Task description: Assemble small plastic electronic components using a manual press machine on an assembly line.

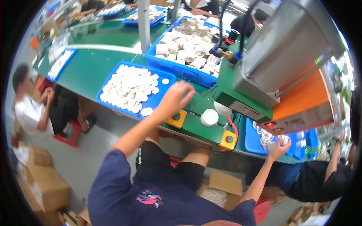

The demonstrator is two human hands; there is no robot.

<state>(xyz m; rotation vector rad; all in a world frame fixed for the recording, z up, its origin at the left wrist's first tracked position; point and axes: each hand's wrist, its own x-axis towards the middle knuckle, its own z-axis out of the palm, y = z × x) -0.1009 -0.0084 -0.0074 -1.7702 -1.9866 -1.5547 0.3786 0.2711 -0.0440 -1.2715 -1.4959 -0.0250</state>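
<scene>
My left hand [176, 98] is slightly blurred, with its fingers apart and nothing visible in them. It is above the right edge of a blue tray [154, 109] heaped with white discs [130, 87]. On the right, my right hand [278, 150] grips a small whitish round part [284, 140] above another blue tray [252, 142] of white rings [267, 139]. Between my hands, a white round cup-like piece [209, 117] sits on the green base of a press [264, 56]. A white rounded part [222, 108] shows behind it, under the press head.
Two yellow button boxes [176, 118] [228, 140] flank the press base. A deep blue bin [154, 62] of white cylindrical parts stands behind. Cardboard boxes [47, 180] lie on the floor at left. Co-workers sit at left, far side and right [320, 177].
</scene>
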